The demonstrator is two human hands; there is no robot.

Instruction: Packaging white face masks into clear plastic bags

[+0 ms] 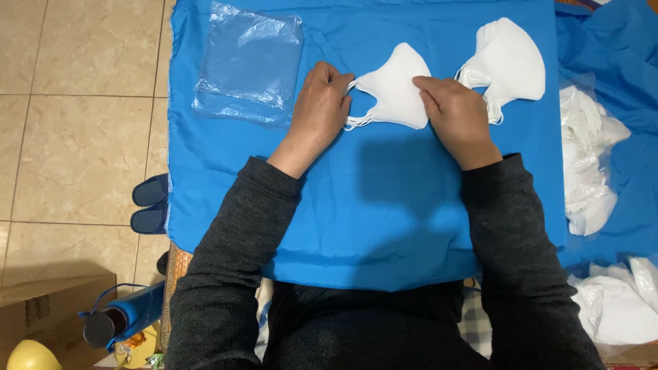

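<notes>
A white folded face mask [396, 90] lies on the blue cloth [370, 205] between my hands. My left hand [321, 109] pinches its ear loops at the mask's left end. My right hand [458, 116] rests on the mask's right edge, fingers pressing it down. A stack of the same white masks [510, 62] lies just right of my right hand. A pile of clear plastic bags [250, 65] lies to the left of my left hand.
White crumpled plastic wrappings [589, 157] and more white material [620, 301] lie at the right on blue cloth. On the tiled floor at left are dark slippers [151, 205], a blue bottle [123, 318], a cardboard box [48, 305] and a yellow round object [31, 356].
</notes>
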